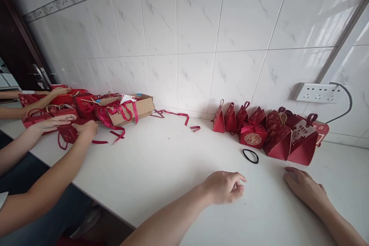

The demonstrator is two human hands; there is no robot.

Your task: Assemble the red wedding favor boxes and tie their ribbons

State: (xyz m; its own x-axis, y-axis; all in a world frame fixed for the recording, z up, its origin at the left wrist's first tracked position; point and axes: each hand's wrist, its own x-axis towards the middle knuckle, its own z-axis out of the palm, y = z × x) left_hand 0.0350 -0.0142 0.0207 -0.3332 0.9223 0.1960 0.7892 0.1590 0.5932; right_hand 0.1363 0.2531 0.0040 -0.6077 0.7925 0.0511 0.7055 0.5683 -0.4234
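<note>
My left hand (223, 187) rests on the white table (161, 161) with its fingers curled loosely and nothing visible in them. My right hand (302, 186) lies flat on the table, fingers stretched out, just in front of a row of red gift boxes (276, 136) with ribbon handles. A black hair tie (250, 156) lies on the table between my hands and the boxes. A small scrap of red ribbon (195, 128) lies farther back.
At the left, another person's hands (83, 127) work on a flat red box (67, 133). A third person's arms (43, 98) reach in behind. A cardboard box (131, 108) holds red ribbons. A white power strip (318, 92) hangs on the tiled wall.
</note>
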